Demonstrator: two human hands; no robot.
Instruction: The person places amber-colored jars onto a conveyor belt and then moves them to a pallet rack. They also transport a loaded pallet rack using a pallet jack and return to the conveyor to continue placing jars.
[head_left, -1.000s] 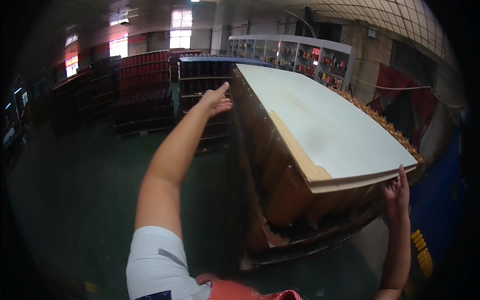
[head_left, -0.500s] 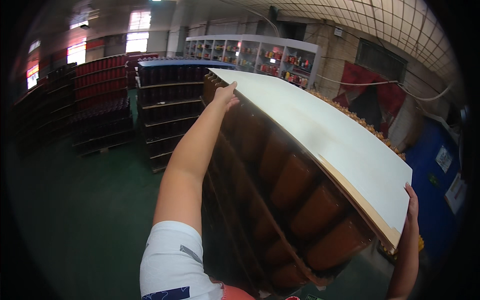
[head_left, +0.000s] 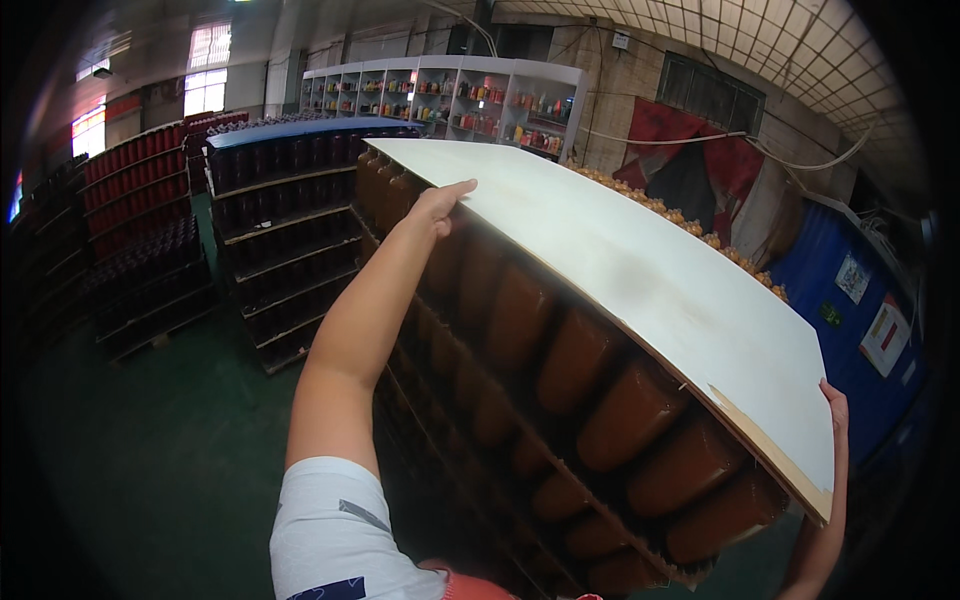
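Observation:
A large white board [head_left: 610, 260] lies across the top of a tall stack of brown-filled jars [head_left: 635, 415]. My left hand [head_left: 440, 207] grips its left long edge, thumb on top and the other fingers curled at the side, partly hidden. At the near right corner my right hand [head_left: 838, 408] holds the short edge; its fingers are only partly in sight. A strip of bare tan wood [head_left: 745, 415] shows along the board's near left edge. Below, the jars stand in rows on several tiers, parted by thin sheets.
Stacks of dark jars [head_left: 290, 220] under a blue sheet stand at the left, with red-filled stacks [head_left: 135, 180] farther off. A white shelf unit [head_left: 450, 90] lines the back. Knobbly orange tops [head_left: 690, 222] rise behind the board. A blue panel [head_left: 850, 300] stands right.
The view has swung right, so the background sits farther left. Both hands keep hold of the board; my left hand now sits farther from its far corner.

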